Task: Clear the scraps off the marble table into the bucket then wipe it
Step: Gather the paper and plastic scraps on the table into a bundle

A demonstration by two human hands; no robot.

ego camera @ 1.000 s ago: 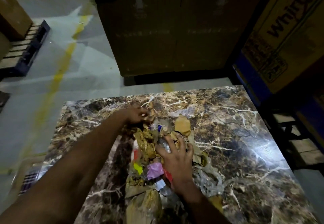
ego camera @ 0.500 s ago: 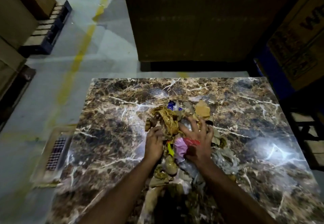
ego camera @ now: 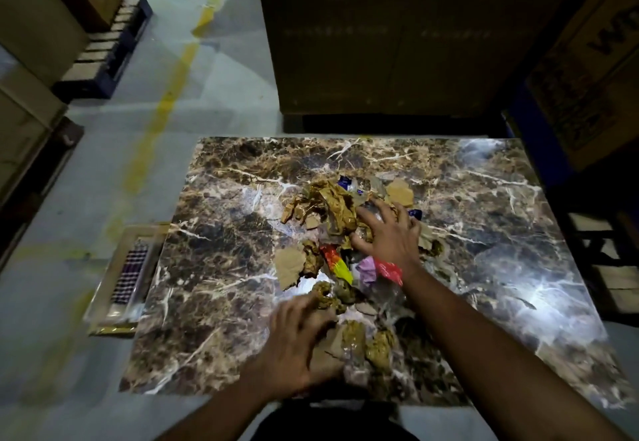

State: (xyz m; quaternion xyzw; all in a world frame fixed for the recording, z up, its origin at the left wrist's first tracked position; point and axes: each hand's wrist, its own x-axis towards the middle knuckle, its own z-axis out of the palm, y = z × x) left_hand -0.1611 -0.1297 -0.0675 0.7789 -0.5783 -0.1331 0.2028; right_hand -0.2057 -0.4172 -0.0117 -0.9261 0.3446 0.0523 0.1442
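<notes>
Crumpled brown paper and wrapper scraps (ego camera: 340, 233) heaped mid marble table (ego camera: 214, 261). Right hand (ego camera: 387, 233) splayed flat on heap at 12 o'clock; left hand (ego camera: 297, 344) flat, fingers loose, at 6. Bucket probably dark shape (ego camera: 332, 420) under near edge: rake steadily toward it, both palms low.

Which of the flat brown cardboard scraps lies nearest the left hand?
The flat brown cardboard scrap at the pile's left edge, beside the red and yellow wrapper. It lies just beyond the left hand; the other one sits at the far end, past the right hand.
</notes>
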